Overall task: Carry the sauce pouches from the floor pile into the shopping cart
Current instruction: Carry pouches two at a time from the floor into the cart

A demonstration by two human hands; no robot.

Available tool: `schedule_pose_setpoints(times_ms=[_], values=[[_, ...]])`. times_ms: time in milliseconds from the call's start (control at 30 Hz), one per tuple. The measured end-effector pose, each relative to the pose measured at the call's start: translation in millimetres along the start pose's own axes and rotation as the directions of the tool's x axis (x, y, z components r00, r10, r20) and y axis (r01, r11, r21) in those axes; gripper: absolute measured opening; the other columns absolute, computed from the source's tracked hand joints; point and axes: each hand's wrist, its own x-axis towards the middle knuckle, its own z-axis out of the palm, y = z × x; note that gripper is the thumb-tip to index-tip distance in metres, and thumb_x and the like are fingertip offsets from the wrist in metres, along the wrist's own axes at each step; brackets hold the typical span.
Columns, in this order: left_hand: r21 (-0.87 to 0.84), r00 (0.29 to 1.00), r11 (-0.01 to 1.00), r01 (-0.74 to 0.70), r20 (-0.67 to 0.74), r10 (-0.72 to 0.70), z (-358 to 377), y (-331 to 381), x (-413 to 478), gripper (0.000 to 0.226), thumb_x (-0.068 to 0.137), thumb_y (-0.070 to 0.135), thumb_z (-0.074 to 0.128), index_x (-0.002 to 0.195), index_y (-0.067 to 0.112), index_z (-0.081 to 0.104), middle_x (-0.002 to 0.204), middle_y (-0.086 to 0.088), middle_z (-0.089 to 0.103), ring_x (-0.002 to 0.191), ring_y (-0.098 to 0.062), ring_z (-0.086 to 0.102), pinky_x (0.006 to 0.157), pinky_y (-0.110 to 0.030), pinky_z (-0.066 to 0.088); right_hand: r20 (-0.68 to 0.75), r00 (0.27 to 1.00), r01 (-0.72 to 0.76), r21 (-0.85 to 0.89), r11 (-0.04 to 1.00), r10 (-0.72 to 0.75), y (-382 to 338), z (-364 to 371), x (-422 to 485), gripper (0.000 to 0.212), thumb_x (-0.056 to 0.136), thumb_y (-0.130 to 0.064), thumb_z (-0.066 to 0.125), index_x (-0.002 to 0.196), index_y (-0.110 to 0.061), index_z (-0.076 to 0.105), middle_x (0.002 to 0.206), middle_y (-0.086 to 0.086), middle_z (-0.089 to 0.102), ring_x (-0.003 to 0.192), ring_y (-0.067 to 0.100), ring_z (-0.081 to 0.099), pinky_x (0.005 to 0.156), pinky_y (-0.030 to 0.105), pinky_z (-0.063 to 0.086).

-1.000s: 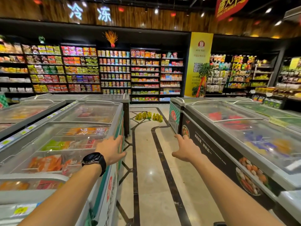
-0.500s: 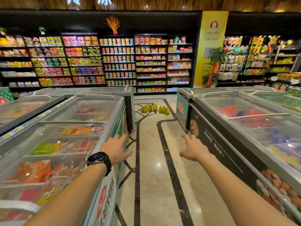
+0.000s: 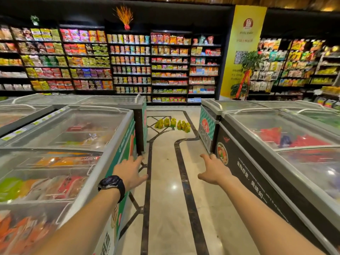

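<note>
Two bare forearms reach into view from the bottom edge, with no sleeve showing on either one as far as the frame goes. The left hand (image 3: 131,172) and the right hand (image 3: 214,171) are both uncovered: no gloves and no rings can be made out. The only thing worn is a wristwatch (image 3: 111,183) on the left wrist. It is black all over, with a wide black strap wrapping round the wrist and a dark, rounded-rectangular face with a faint sheen. Its display is too dark to read. The right wrist carries nothing.
</note>
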Motion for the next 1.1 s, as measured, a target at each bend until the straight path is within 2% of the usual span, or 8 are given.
schedule_pose_setpoints(times_ms=[133, 300, 400, 600, 700, 767, 933, 1100], values=[[-0.03, 1.0, 1.0, -0.009, 0.008, 0.01, 10.8, -7.5, 94.9, 0.079, 0.089, 0.064, 0.051, 0.153, 0.029, 0.02, 0.146, -0.006, 0.045, 0.129, -0.026, 0.049, 0.1, -0.039, 0.051, 0.016, 0.999, -0.037, -0.006, 0.999, 0.037, -4.5, -10.0, 78.7, 0.084, 0.084, -0.039, 0.068, 0.152, -0.023, 0.021, 0.151, 0.01, 0.032, 0.137, 0.03, 0.037, 0.104, 0.042, 0.041], [-0.072, 0.999, 0.997, -0.038, 0.011, 0.039, 22.5, -15.4, 194.8, 0.078, 0.088, 0.066, 0.051, 0.151, 0.031, 0.024, 0.135, -0.006, 0.052, 0.12, -0.026, 0.054, 0.094, -0.039, 0.053, 0.016, 0.998, -0.062, -0.032, 0.998, 0.063, -0.2, -6.8, 170.5, 0.082, 0.084, -0.036, 0.067, 0.151, -0.023, 0.022, 0.15, 0.01, 0.033, 0.134, 0.029, 0.04, 0.1, 0.039, 0.043], [-0.075, 0.999, 0.997, -0.032, 0.014, 0.033, 37.3, -18.9, 253.8, 0.077, 0.087, 0.066, 0.051, 0.15, 0.032, 0.024, 0.135, -0.006, 0.051, 0.12, -0.025, 0.055, 0.094, -0.04, 0.053, 0.019, 0.997, -0.074, -0.017, 0.997, 0.074, 4.2, -3.2, 232.8, 0.083, 0.083, -0.036, 0.067, 0.151, -0.023, 0.023, 0.15, 0.01, 0.033, 0.134, 0.028, 0.041, 0.101, 0.038, 0.043], [-0.06, 0.997, 0.998, -0.022, 0.068, 0.026, 76.1, -24.5, 396.6, 0.075, 0.088, 0.064, 0.051, 0.151, 0.031, 0.024, 0.137, -0.006, 0.049, 0.12, -0.025, 0.054, 0.096, -0.041, 0.052, 0.04, 0.997, -0.061, -0.007, 0.998, 0.062, 20.6, 7.7, 397.9, 0.08, 0.084, -0.042, 0.066, 0.15, -0.023, 0.025, 0.147, 0.009, 0.037, 0.132, 0.028, 0.043, 0.102, 0.04, 0.046], [-0.067, 0.996, 0.998, 0.011, 0.084, -0.005, 84.0, -30.5, 473.9, 0.075, 0.088, 0.062, 0.053, 0.151, 0.031, 0.026, 0.146, -0.008, 0.045, 0.128, -0.027, 0.051, 0.1, -0.042, 0.05, 0.068, 0.996, -0.06, 0.008, 0.998, 0.059, 29.7, 4.9, 489.7, 0.081, 0.086, -0.037, 0.066, 0.152, -0.021, 0.021, 0.149, 0.01, 0.035, 0.135, 0.029, 0.038, 0.101, 0.039, 0.043], [-0.055, 0.996, 0.998, 0.035, 0.086, -0.03, 88.2, -37.8, 521.5, 0.074, 0.087, 0.063, 0.052, 0.15, 0.031, 0.027, 0.144, -0.007, 0.047, 0.131, -0.029, 0.047, 0.098, -0.042, 0.051, 0.081, 0.996, -0.046, 0.003, 0.999, 0.046, 32.8, 3.7, 547.5, 0.082, 0.086, -0.038, 0.067, 0.152, -0.02, 0.021, 0.148, 0.011, 0.037, 0.135, 0.03, 0.038, 0.102, 0.039, 0.042], [-0.046, 0.993, 0.996, 0.079, 0.096, -0.074, 97.9, -57.8, 624.8, 0.073, 0.088, 0.064, 0.051, 0.149, 0.03, 0.028, 0.126, -0.003, 0.054, 0.11, -0.02, 0.056, 0.086, -0.033, 0.053, 0.111, 0.994, -0.008, 0.012, 1.0, 0.007, 24.9, -3.1, 673.2, 0.086, 0.083, -0.041, 0.068, 0.151, -0.019, 0.022, 0.15, 0.013, 0.034, 0.136, 0.032, 0.038, 0.106, 0.043, 0.041], [-0.025, 0.989, 0.994, 0.107, 0.101, -0.104, 114.3, -83.9, 742.4, 0.072, 0.09, 0.062, 0.052, 0.149, 0.03, 0.027, 0.132, -0.005, 0.053, 0.111, -0.023, 0.058, 0.087, -0.033, 0.053, 0.139, 0.99, -0.003, 0.01, 1.0, 0.002, 18.9, 1.7, 797.1, 0.087, 0.082, -0.042, 0.068, 0.151, -0.018, 0.022, 0.151, 0.012, 0.033, 0.137, 0.031, 0.037, 0.107, 0.042, 0.041]])
